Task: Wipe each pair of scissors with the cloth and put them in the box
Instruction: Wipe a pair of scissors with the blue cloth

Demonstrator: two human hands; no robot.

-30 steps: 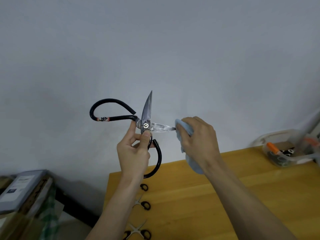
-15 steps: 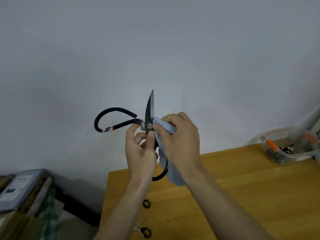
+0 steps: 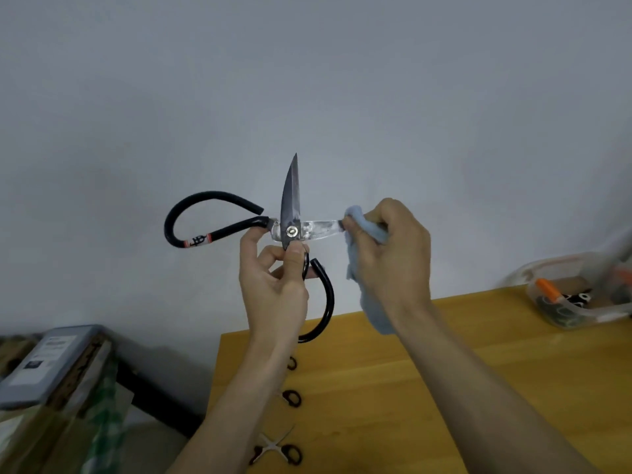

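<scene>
Scissors point(image 3: 291, 230) above table point(image 3: 427, 388), box point(image 3: 564, 299) at far right

Black-handled scissors point(image 3: 291, 230) spread wide open, pale cloth point(image 3: 367, 230) wrapping one blade tip.

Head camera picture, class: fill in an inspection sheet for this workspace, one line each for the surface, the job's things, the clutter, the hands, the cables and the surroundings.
Surface: wooden table, yellow-brown top.
Job's things: large black-handled scissors held up, blades wide open; blue cloth wrapped over the tip of the sideways blade; clear box at far right with items inside; small scissors lying on the table, more black handles beyond.
Clutter: nothing seen on the table.
Hands: left hand pinches the scissors below the pivot; right hand grips the cloth.
Cables: nothing seen.
Surroundings: plain grey wall; grey box on packages at lower left.
</scene>
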